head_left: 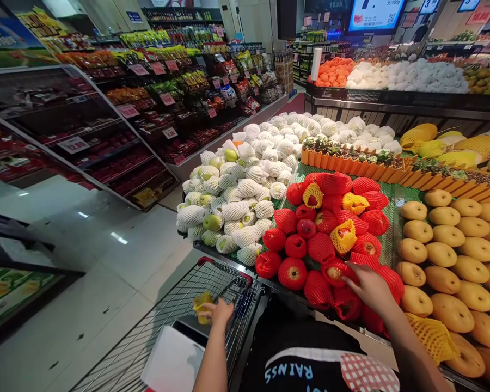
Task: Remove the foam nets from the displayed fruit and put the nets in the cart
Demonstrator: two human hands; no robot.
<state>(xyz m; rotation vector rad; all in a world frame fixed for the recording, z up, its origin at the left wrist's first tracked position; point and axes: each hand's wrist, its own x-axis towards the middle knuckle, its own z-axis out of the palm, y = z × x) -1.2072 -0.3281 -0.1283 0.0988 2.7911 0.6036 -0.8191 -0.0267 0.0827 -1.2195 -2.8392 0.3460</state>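
My left hand (pixel 222 314) is over the shopping cart, its fingers closed on a crumpled yellow foam fruit net (pixel 203 306). Below that hand, a white box-like item with a dark edge (pixel 173 356) lies in the cart (pixel 147 332). My right hand (pixel 369 286) reaches over the heap of fruit in red foam nets. Its fingers are spread at the side of one red-netted fruit (pixel 334 271), touching it. Several yellow nets show in the heap, including one yellow net (pixel 343 237) close above my right hand.
Pears in white nets (pixel 234 209) are piled on the left. Round tan fruit (pixel 449 280) lies in rows on the right, with a loose yellow net (pixel 430 336) by my right forearm. An orange little fence (pixel 351 165) borders the back. Snack shelves (pixel 179 87) stand across the aisle.
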